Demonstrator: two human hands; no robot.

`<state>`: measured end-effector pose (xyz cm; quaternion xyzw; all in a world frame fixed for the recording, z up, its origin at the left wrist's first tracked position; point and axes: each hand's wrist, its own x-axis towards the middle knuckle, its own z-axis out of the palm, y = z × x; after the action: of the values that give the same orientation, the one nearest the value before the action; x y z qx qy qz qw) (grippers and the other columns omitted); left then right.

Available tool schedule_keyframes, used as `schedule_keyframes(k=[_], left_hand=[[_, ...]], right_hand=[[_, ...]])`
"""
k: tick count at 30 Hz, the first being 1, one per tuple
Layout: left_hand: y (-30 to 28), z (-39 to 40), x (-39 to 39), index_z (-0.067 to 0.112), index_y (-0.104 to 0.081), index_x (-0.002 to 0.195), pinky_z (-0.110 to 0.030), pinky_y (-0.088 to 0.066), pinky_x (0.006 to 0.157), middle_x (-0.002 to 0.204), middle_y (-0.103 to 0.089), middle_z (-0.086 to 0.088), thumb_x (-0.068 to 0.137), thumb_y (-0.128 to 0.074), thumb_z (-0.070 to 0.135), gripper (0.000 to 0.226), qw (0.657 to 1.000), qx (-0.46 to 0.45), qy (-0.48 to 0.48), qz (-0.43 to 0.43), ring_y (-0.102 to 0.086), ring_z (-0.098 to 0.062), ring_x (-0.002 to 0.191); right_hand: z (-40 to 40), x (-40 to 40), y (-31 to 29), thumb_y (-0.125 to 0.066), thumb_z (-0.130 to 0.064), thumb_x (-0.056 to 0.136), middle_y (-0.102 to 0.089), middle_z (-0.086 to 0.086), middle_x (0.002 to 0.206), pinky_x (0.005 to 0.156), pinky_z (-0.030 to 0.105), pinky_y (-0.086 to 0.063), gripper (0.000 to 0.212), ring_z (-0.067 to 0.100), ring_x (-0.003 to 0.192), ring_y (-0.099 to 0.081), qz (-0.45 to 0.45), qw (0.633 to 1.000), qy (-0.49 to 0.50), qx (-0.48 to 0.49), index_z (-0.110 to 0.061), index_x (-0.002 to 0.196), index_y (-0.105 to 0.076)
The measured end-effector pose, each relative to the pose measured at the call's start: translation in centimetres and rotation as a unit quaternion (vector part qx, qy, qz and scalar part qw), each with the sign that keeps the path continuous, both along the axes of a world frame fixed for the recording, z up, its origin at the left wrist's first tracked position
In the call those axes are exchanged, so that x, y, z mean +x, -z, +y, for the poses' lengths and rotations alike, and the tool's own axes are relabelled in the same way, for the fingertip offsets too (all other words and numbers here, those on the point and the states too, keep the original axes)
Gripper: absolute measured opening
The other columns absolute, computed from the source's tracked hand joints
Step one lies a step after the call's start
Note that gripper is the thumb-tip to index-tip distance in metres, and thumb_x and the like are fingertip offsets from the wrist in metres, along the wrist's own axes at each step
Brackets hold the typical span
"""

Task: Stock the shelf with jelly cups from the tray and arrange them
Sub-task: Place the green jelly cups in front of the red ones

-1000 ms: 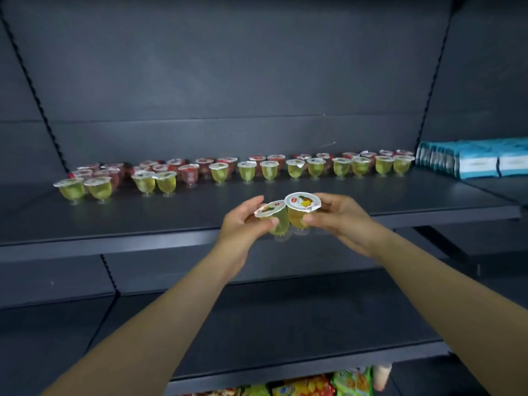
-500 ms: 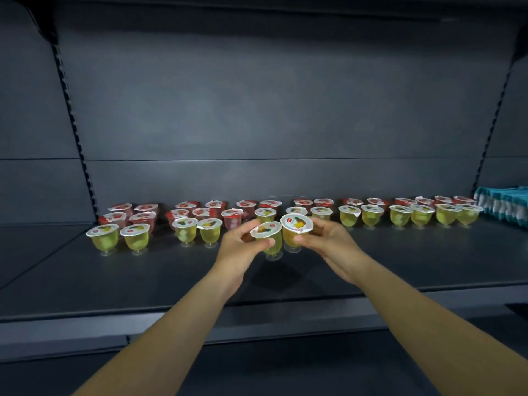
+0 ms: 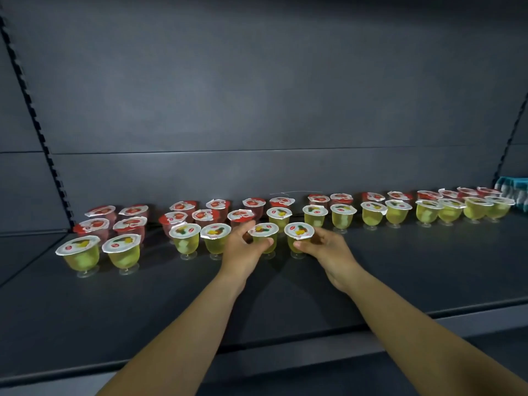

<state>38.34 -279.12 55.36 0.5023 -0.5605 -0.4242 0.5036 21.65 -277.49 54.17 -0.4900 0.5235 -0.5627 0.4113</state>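
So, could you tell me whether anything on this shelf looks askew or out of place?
Nothing is spilled or tipped. The cups stand upright, but the far-left group sits apart from the rest, leaving a gap. The left hand and right hand each hold a yellow cup.

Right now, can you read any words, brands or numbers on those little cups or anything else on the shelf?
None can be read.
Yellow cup lids: fruit picture and a small red logo, too blurred.
Red cup lids: print too small.
Teal packs at the far right: no legible text.
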Motion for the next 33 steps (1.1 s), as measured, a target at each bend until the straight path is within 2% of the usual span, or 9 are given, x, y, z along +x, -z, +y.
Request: schedule_keyframes(k=[4,7,9,13,16,19,22,27,33], left_hand=[[0.2,-0.3,0.0,0.018,-0.051,0.133,-0.024,-0.040,0.088,0.133,-0.053,0.000,0.081,-0.073,0.015,0.056,1.000,-0.006,-0.005,-0.013,-0.048,-0.014,0.115],[0.1,0.1,-0.1,0.016,-0.050,0.133,-0.024,-0.039,0.086,0.127,-0.056,0.001,0.081,-0.072,0.014,0.056,1.000,-0.004,-0.003,-0.012,-0.048,-0.010,0.104],[0.0,0.6,0.1,0.016,-0.050,0.133,-0.025,-0.040,0.088,0.122,-0.058,0.003,0.081,-0.072,0.013,0.056,1.000,-0.003,0.004,-0.017,-0.049,-0.009,0.104],[-0.5,2.9,0.5,0.017,-0.046,0.137,-0.032,-0.041,0.099,0.131,-0.056,0.000,0.081,-0.073,0.011,0.062,0.998,-0.015,0.020,-0.052,-0.050,-0.017,0.122],[-1.0,5.3,0.5,0.013,-0.043,0.139,-0.033,-0.039,0.104,0.140,-0.047,-0.003,0.079,-0.075,0.020,0.068,0.990,-0.046,0.010,-0.135,-0.044,-0.020,0.129],[-1.8,8.5,-0.6,0.015,-0.043,0.139,-0.035,-0.032,0.111,0.149,-0.035,-0.002,0.079,-0.074,0.034,0.070,0.954,-0.116,0.009,-0.275,-0.033,-0.019,0.138],[-2.3,12.8,-3.1,0.017,-0.038,0.142,-0.024,-0.030,0.104,0.145,-0.035,0.002,0.083,-0.069,0.039,0.070,0.904,-0.185,0.032,-0.384,-0.033,-0.016,0.135],[0.3,19.2,-8.5,0.015,-0.034,0.144,-0.023,-0.029,0.105,0.142,-0.036,0.003,0.085,-0.065,0.041,0.072,0.859,-0.246,0.081,-0.443,-0.034,-0.014,0.131],[9.0,24.8,-13.9,0.017,-0.032,0.144,-0.028,-0.035,0.103,0.141,-0.035,0.003,0.087,-0.062,0.042,0.069,0.843,-0.205,0.156,-0.472,-0.037,-0.015,0.128]], right_hand=[[-0.2,-0.1,0.1,-0.070,-0.004,0.082,-0.070,-0.007,0.100,0.088,0.026,-0.049,0.027,0.011,0.098,-0.065,-0.002,1.000,-0.008,0.001,-0.022,0.101,-0.066],[-0.1,-0.1,0.2,-0.070,-0.004,0.082,-0.070,-0.006,0.102,0.092,0.029,-0.049,0.026,0.014,0.102,-0.064,0.012,1.000,-0.005,-0.008,-0.026,0.096,-0.066],[0.3,-0.3,0.2,-0.071,-0.006,0.082,-0.068,-0.006,0.108,0.094,0.028,-0.048,0.028,0.014,0.107,-0.062,0.038,0.999,0.005,-0.008,-0.024,0.103,-0.065],[2.8,-2.4,-0.6,-0.073,-0.019,0.082,-0.055,-0.002,0.127,0.093,0.024,-0.043,0.053,0.014,0.116,-0.053,0.192,0.981,0.018,-0.013,-0.016,0.130,-0.052],[5.8,-4.8,-1.1,-0.073,-0.029,0.081,-0.048,-0.002,0.134,0.100,0.027,-0.040,0.057,0.013,0.122,-0.047,0.300,0.952,0.034,-0.046,-0.020,0.132,-0.049],[9.6,-7.4,-1.8,-0.071,-0.037,0.082,-0.043,-0.003,0.138,0.104,0.026,-0.032,0.060,0.015,0.129,-0.039,0.388,0.918,0.043,-0.074,-0.023,0.135,-0.047],[13.7,-9.8,-2.1,-0.070,-0.040,0.082,-0.042,0.000,0.139,0.103,0.024,-0.027,0.064,0.016,0.132,-0.032,0.463,0.878,0.048,-0.109,-0.020,0.137,-0.044],[20.5,-14.1,0.2,-0.071,-0.038,0.081,-0.045,0.005,0.136,0.106,0.023,-0.026,0.066,0.020,0.128,-0.035,0.539,0.826,0.056,-0.157,-0.014,0.137,-0.046],[27.1,-19.0,7.8,-0.068,-0.042,0.083,-0.040,0.003,0.143,0.110,0.029,-0.024,0.067,0.020,0.134,-0.032,0.575,0.810,0.016,-0.113,-0.017,0.140,-0.042]])
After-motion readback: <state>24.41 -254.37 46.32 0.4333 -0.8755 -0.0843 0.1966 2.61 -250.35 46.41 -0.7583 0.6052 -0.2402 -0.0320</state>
